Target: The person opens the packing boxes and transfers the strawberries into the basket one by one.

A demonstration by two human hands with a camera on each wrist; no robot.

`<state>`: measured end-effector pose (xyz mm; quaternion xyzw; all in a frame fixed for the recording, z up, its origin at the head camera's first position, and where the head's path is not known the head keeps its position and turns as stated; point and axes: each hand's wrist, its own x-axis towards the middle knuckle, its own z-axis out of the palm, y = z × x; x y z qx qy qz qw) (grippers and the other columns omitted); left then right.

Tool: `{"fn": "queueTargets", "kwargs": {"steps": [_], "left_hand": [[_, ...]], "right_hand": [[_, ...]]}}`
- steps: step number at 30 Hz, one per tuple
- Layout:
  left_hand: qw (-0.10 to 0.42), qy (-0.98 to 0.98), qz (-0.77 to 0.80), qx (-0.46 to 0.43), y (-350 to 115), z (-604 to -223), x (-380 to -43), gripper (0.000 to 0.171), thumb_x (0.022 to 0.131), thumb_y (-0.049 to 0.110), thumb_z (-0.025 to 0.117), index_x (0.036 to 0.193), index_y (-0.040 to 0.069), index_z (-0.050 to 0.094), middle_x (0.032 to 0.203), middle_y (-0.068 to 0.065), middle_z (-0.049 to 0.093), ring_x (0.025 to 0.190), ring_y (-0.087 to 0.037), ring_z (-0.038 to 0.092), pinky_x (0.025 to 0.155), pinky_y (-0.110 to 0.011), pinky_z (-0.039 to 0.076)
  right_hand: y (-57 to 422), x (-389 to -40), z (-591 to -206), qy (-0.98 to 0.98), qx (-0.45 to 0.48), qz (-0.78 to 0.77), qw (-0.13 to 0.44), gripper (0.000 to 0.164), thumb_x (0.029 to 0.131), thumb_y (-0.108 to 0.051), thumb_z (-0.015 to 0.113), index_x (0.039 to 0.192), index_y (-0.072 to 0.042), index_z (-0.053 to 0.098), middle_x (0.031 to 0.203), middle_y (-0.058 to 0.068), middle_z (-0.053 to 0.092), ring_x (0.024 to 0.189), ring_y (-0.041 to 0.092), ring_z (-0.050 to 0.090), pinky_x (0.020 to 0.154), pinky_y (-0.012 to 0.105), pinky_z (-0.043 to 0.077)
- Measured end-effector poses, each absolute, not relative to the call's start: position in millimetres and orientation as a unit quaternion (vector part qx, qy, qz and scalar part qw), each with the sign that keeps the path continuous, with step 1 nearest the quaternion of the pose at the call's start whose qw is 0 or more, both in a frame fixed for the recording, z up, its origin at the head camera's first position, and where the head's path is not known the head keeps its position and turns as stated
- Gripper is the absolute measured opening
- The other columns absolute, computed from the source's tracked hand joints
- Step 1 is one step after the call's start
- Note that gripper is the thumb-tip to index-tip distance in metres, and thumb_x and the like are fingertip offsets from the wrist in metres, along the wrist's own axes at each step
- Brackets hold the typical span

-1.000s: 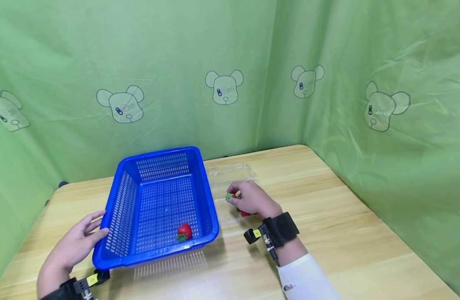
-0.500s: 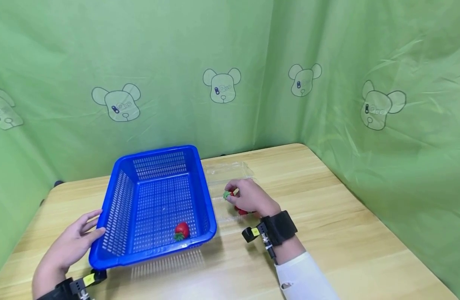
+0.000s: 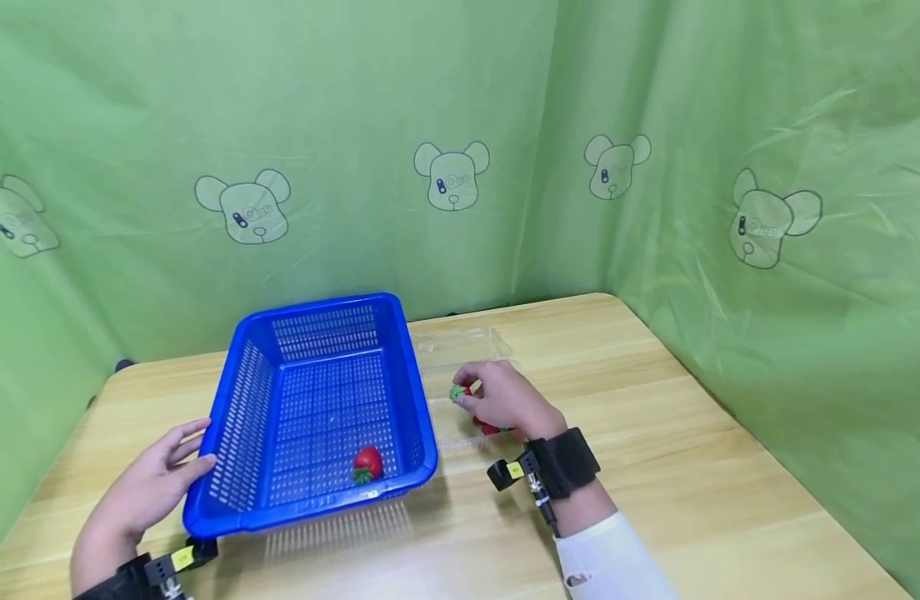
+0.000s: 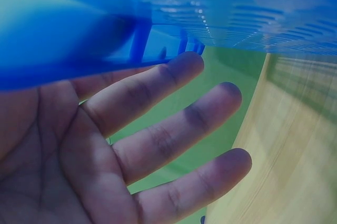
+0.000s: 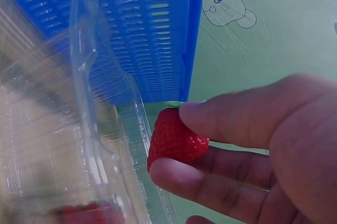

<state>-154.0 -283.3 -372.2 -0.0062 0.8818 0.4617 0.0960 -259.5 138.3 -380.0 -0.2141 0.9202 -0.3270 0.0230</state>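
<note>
At the left side of a blue plastic basket (image 3: 332, 417), my left hand (image 3: 156, 479) holds the rim, thumb over the edge and the other fingers outside. Up close in the left wrist view, those fingers (image 4: 163, 139) spread fairly straight beneath the rim; the thumb is hidden. My right hand (image 3: 501, 396) pinches a strawberry (image 5: 176, 138) with a green leafy top between thumb and fingertips. It is over a clear plastic clamshell box (image 3: 460, 343), where more red strawberries (image 3: 492, 427) show under the hand. One strawberry (image 3: 368, 461) lies in the basket's near right corner.
The basket and box stand side by side on a light wooden table (image 3: 692, 475). Green curtains (image 3: 340, 108) with bear-head prints hang around the back and sides. The basket's right wall (image 5: 152, 34) rises beside the box.
Both hands, the basket and the pinched strawberry keep almost the same places. The whole head view shifts slightly and comes back.
</note>
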Motion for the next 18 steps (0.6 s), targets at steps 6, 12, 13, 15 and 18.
{"fn": "queueTargets", "kwargs": {"steps": [6, 12, 13, 15, 18], "left_hand": [[0.099, 0.880, 0.464, -0.007, -283.5, -373.0, -153.8, 0.059, 0.103, 0.017, 0.041, 0.148, -0.006, 0.010, 0.144, -0.042, 0.023, 0.123, -0.053, 0.040, 0.096, -0.059, 0.046], [0.097, 0.881, 0.463, -0.007, -283.6, -373.4, -154.5, 0.060, 0.103, 0.019, 0.041, 0.148, -0.005, 0.010, 0.144, -0.042, 0.023, 0.125, -0.053, 0.038, 0.097, -0.061, 0.044], [0.097, 0.881, 0.463, -0.007, -283.6, -373.1, -154.6, 0.060, 0.103, 0.019, 0.041, 0.148, -0.005, 0.010, 0.144, -0.042, 0.023, 0.125, -0.053, 0.037, 0.097, -0.061, 0.044], [0.097, 0.881, 0.463, -0.007, -283.5, -372.6, -154.7, 0.060, 0.103, 0.018, 0.041, 0.148, -0.005, 0.010, 0.144, -0.042, 0.024, 0.125, -0.053, 0.037, 0.097, -0.060, 0.045], [0.098, 0.880, 0.464, -0.007, -283.2, -372.0, -154.1, 0.060, 0.103, 0.018, 0.041, 0.148, -0.006, 0.010, 0.144, -0.042, 0.024, 0.124, -0.053, 0.038, 0.096, -0.059, 0.046]], "right_hand": [[137.5, -257.2, -379.0, 0.923, -0.212, -0.322, 0.021, 0.016, 0.088, -0.016, 0.068, 0.103, -0.012, 0.066, 0.085, 0.000, 0.070, 0.065, 0.007, 0.063, 0.056, 0.025, 0.055], [136.7, -257.1, -377.8, 0.926, -0.217, -0.309, 0.012, 0.017, 0.088, -0.017, 0.067, 0.104, -0.012, 0.067, 0.087, 0.000, 0.070, 0.069, 0.007, 0.063, 0.059, 0.024, 0.055], [136.6, -257.1, -377.7, 0.926, -0.218, -0.310, 0.012, 0.017, 0.088, -0.017, 0.067, 0.104, -0.012, 0.067, 0.087, 0.001, 0.070, 0.069, 0.007, 0.063, 0.059, 0.024, 0.055], [136.4, -256.9, -377.7, 0.924, -0.220, -0.312, 0.011, 0.017, 0.088, -0.017, 0.067, 0.104, -0.012, 0.067, 0.086, 0.001, 0.070, 0.067, 0.007, 0.063, 0.057, 0.024, 0.056], [136.2, -256.9, -377.5, 0.924, -0.223, -0.310, 0.012, 0.017, 0.088, -0.016, 0.067, 0.104, -0.011, 0.067, 0.086, 0.002, 0.070, 0.065, 0.006, 0.063, 0.056, 0.024, 0.055]]}}
